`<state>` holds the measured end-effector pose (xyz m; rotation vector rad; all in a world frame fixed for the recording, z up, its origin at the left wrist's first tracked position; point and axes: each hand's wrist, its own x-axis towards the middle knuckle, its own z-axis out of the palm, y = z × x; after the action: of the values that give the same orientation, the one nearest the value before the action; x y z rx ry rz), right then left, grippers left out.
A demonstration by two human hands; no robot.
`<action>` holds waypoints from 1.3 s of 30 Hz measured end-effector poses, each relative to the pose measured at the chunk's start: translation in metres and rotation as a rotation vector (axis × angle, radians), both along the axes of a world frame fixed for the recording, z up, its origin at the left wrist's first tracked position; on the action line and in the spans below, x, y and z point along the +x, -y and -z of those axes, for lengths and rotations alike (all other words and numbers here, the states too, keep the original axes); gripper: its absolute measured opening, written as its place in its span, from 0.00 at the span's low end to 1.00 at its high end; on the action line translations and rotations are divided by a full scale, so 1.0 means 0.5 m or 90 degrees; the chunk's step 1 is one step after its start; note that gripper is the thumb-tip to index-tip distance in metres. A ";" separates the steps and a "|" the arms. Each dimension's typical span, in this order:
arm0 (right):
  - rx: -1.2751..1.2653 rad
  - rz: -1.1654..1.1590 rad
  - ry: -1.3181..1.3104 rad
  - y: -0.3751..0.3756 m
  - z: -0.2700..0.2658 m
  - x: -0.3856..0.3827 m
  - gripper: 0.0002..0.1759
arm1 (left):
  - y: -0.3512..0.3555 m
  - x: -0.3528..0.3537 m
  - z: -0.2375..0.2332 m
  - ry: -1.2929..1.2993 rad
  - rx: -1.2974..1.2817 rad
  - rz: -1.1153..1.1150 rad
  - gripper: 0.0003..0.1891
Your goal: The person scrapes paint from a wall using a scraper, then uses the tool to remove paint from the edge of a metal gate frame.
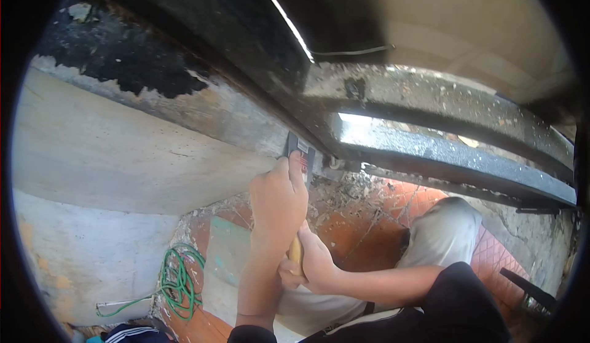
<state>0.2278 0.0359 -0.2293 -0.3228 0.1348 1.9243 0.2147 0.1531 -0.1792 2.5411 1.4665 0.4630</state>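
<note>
Both of my hands hold a scraper (302, 153) with a dark blade, a red and white label and a yellowish wooden handle (295, 252). My left hand (278, 203) wraps the upper part of the tool just below the blade. My right hand (314, 262) grips the handle lower down. The blade's tip rests against the lower edge of a dark, rusty, peeling metal frame (430, 97), where it meets the grey concrete wall (123, 152).
My bent knee in light grey trousers (444, 232) is to the right, over an orange tiled floor (393, 208) strewn with debris. A coiled green hose (181, 281) lies at the lower left. A dark metal bar (455, 158) runs rightward.
</note>
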 end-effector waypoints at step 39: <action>0.356 0.056 0.186 -0.055 -0.102 0.033 0.19 | 0.040 -0.078 -0.235 0.344 0.119 -0.015 0.20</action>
<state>0.2442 0.0635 -0.1782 -0.2098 -0.5636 1.7227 0.1757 0.1330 -0.0618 2.2590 1.2893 1.2251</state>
